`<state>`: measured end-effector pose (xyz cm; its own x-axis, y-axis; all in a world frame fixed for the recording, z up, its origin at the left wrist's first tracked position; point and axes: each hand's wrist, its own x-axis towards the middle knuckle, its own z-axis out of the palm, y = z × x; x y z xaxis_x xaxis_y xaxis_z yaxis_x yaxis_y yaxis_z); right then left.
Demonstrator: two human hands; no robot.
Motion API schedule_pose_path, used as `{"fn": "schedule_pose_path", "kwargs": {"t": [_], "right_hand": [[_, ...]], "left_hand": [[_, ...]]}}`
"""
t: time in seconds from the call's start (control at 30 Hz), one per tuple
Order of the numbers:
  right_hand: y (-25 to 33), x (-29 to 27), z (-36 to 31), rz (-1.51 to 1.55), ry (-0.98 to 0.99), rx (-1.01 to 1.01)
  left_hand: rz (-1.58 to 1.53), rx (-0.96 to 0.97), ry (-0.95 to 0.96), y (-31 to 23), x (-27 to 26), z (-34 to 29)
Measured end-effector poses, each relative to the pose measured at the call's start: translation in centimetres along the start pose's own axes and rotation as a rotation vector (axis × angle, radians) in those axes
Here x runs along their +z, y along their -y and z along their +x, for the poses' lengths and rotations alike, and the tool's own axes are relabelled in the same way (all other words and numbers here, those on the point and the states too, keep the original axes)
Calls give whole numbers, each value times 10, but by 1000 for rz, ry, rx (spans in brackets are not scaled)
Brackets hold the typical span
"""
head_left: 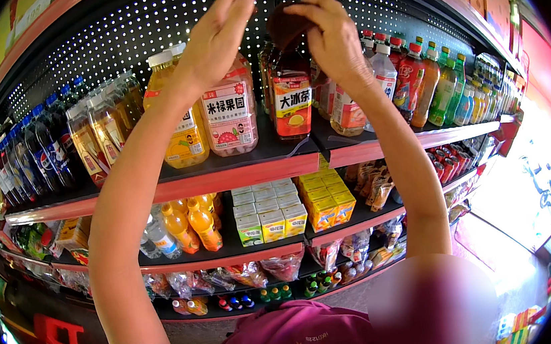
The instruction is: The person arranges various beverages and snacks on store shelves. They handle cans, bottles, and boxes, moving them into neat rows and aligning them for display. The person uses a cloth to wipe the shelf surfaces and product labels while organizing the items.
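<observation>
Both arms reach up to the top shelf of a drinks rack. My right hand [331, 35] pinches a dark brown cloth [288, 26], which hangs over the top of a large dark iced tea bottle [292, 103] with a red and yellow label; its cap is hidden. To the left, my left hand [218, 40] is raised with fingers stretched out and nothing visible in it. It is in front of the top of a big pink drink bottle [230, 113]. A yellow juice bottle [185, 141] with a white cap stands beside that, partly behind my left forearm.
Dark cola bottles [45, 156] line the shelf's left; red-labelled bottles [409, 87] and green bottles [452, 96] stand right. Below the red shelf edge [236, 181] sit juice cartons [269, 209], orange drink bottles [200, 223] and bagged snacks [285, 265]. A perforated black panel [121, 44] backs the shelf.
</observation>
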<state>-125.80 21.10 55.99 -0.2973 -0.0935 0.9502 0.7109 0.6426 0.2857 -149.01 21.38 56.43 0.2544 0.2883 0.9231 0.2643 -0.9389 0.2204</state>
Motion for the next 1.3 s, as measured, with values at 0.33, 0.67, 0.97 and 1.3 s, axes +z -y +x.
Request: {"fn": "schedule_pose_path", "kwargs": {"t": [0.33, 0.67, 0.97, 1.3], "right_hand": [[22, -14, -62, 25, 176, -50], [29, -17, -108, 18, 362, -270], [24, -46, -144, 212, 631, -220], [3, -101, -148, -97, 875, -36]], "left_hand": [[81, -161, 339, -5, 49, 27], [130, -173, 292, 1, 65, 23], [293, -227, 260, -18, 68, 8], [291, -195, 301, -5, 67, 6]]}}
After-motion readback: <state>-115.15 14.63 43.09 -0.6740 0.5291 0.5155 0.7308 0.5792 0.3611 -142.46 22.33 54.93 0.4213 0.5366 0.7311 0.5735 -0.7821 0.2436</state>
